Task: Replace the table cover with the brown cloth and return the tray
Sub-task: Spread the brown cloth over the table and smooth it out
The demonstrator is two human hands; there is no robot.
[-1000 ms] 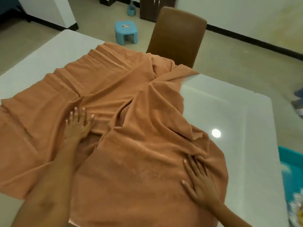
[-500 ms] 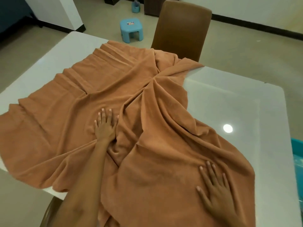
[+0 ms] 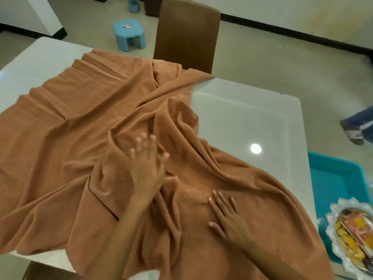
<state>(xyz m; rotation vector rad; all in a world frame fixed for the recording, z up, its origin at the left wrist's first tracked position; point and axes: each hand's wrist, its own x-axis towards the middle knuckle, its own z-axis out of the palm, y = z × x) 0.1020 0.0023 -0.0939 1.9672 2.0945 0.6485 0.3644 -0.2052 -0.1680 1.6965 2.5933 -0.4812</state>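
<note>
**While Spread Flat, Both Hands on the Brown Cloth**

While lying rumpled across the white table [image 3: 252, 118], covered the left and near parts of the top: brown cloth [image 3: 84, 128], heaped in long folds running from the far chair [image 3: 187, 33] toward the near edge, with the right side of the tabletop bare and glossy. Pressed onto a ridge of folds near the middle: left hand [image 3: 147, 170], fingers straight and fanned, blurred, gripping nothing. Lay palm-down on a smoother patch close to the near edge: right hand [image 3: 230, 221], fingers extended and slightly apart, thumb out to the side, likewise grasping nothing. Sat off the table at the lower right, well apart from both hands: silver tray [image 3: 351, 237] with colourful contents, just beside a teal tub [image 3: 339, 178]. Stood on the floor beyond the table: small blue stool [image 3: 129, 35].
</note>
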